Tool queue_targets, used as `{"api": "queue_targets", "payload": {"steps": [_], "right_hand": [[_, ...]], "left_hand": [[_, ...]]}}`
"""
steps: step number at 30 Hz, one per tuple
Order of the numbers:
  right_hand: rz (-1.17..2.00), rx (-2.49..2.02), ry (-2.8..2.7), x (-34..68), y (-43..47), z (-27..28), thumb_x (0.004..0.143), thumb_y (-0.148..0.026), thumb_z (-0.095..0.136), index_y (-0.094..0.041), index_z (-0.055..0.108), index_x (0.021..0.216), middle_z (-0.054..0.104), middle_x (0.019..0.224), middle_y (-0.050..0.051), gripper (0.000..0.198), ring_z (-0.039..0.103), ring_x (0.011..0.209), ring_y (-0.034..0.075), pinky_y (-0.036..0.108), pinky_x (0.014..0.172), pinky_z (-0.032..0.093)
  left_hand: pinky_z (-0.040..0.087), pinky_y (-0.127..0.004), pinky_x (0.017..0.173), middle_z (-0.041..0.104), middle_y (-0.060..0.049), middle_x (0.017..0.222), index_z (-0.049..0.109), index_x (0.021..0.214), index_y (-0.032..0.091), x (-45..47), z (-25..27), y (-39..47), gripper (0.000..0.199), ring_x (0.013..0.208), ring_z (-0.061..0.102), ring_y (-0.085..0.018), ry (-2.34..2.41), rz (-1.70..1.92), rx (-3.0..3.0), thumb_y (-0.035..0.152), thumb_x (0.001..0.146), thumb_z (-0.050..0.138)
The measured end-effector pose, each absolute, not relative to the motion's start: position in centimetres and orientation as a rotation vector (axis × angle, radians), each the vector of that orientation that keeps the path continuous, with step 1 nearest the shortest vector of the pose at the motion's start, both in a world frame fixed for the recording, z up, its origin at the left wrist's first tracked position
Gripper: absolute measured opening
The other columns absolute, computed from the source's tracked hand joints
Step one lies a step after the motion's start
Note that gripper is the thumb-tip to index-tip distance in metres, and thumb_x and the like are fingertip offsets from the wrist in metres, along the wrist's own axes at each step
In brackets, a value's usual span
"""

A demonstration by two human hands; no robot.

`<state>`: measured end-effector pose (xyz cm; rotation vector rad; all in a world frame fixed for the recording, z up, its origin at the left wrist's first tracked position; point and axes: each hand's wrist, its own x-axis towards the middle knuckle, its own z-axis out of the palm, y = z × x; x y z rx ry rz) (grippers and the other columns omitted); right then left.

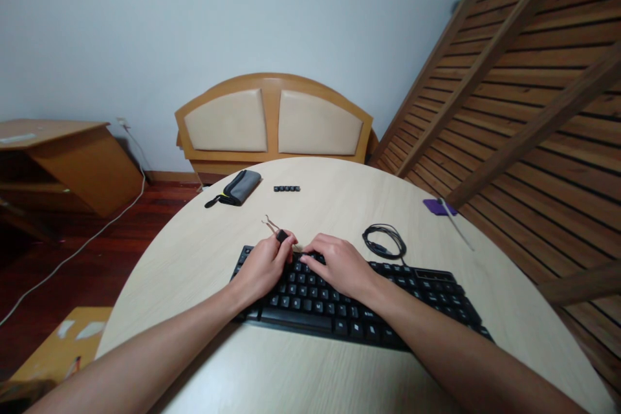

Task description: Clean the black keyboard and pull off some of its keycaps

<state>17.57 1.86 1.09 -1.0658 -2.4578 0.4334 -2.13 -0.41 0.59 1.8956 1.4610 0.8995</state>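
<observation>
A black keyboard (310, 304) lies on the round table, partly hidden under my hands and right forearm. My left hand (266, 264) is closed around a wire keycap puller (281, 236); its black grip shows above the thumb and thin wire prongs stick out toward the far side. My right hand (337, 262) rests over the keyboard's upper rows, thumb and fingers bent together near the left fingertips. What lies between the right fingertips is too small to make out. Farther back, several black keycaps (286, 188) stand in a short row.
A grey and black pouch (242, 187) lies at the table's back left. Behind the keyboard is a coiled black cable (383, 241). At the right edge sits a purple object (439, 207) with a thin pale rod (458, 233). A headboard (274, 119) stands beyond the table (194, 259).
</observation>
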Motion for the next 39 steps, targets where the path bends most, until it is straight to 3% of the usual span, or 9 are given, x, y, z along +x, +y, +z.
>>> {"api": "queue_targets", "payload": {"steps": [12, 19, 29, 39], "right_hand": [[0.470, -1.040, -2.333, 17.7, 1.7, 1.0, 0.097, -0.030, 0.062, -0.021, 0.072, 0.100, 0.073, 0.100, 0.004, 0.013, 0.068, 0.088, 0.018, 0.030, 0.080, 0.051], [0.441, -1.162, -2.279, 17.9, 2.6, 1.4, 0.096, -0.032, 0.062, -0.023, 0.073, 0.101, 0.074, 0.102, 0.003, 0.015, 0.069, 0.085, 0.017, 0.029, 0.078, 0.051], [0.151, -1.535, -2.409, 17.3, 11.1, 3.2, 0.098, -0.035, 0.055, -0.023, 0.075, 0.113, 0.076, 0.112, 0.009, 0.028, 0.068, 0.104, 0.026, 0.036, 0.087, 0.050], [0.067, -1.795, -2.388, 14.2, 18.7, 2.1, 0.099, -0.035, 0.059, -0.019, 0.067, 0.119, 0.068, 0.121, 0.011, 0.027, 0.065, 0.108, 0.024, 0.041, 0.092, 0.053]], "left_hand": [[0.043, -0.029, 0.068, 0.060, 0.002, 0.067, 0.055, 0.085, 0.021, -2.3, 0.4, -0.2, 0.035, 0.067, 0.060, -0.020, 1.422, 1.056, 1.817, 0.044, 0.103, 0.034], [0.041, -0.029, 0.067, 0.060, 0.002, 0.066, 0.055, 0.082, 0.022, -2.1, 0.3, -0.1, 0.034, 0.065, 0.060, -0.020, 1.483, 1.036, 1.843, 0.043, 0.102, 0.037], [0.040, -0.030, 0.068, 0.065, 0.000, 0.071, 0.058, 0.094, 0.022, -2.0, 0.3, -0.1, 0.029, 0.070, 0.064, -0.022, 1.551, 0.900, 1.881, 0.040, 0.103, 0.037], [0.039, -0.032, 0.069, 0.065, -0.001, 0.073, 0.058, 0.097, 0.021, -1.9, 0.3, 0.0, 0.030, 0.071, 0.063, -0.023, 1.576, 0.825, 1.871, 0.041, 0.102, 0.036]]}}
